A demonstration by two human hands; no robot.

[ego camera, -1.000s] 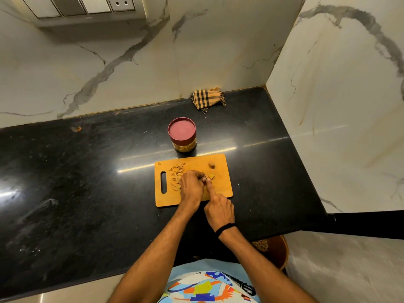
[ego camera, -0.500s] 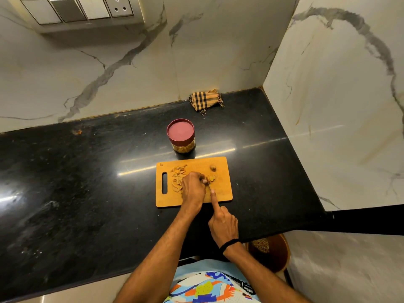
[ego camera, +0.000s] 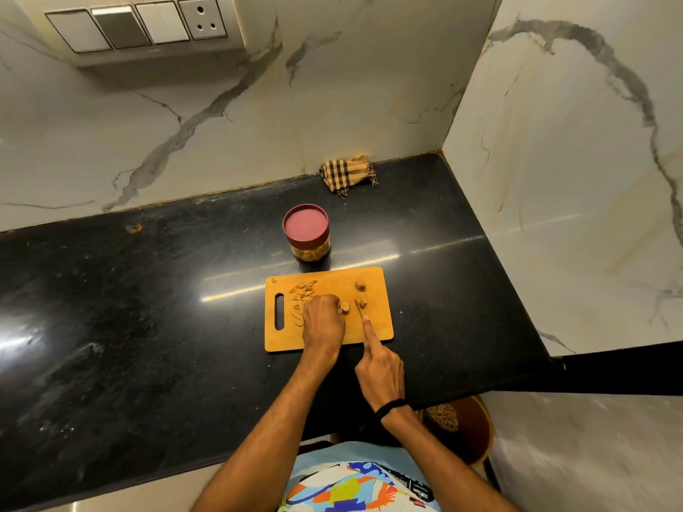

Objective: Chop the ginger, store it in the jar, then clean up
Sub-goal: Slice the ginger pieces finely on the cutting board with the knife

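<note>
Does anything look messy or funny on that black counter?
Only small things. A small orange-brown spot marks the black stone counter near the back wall, like a stain or scrap. The checked tan-and-black cloth lies crumpled in the corner. The chopped ginger pieces lie on the orange wooden cutting board.

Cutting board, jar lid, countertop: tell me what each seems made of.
Cutting board: looks like wood or bamboo, with a matte orange-tan face and a cut-out handle slot.
Jar lid: probably plastic, smooth matte maroon with a raised rim.
Countertop: seemingly polished black stone, perhaps granite. It is speckled and mirrors streaks of light.
</note>
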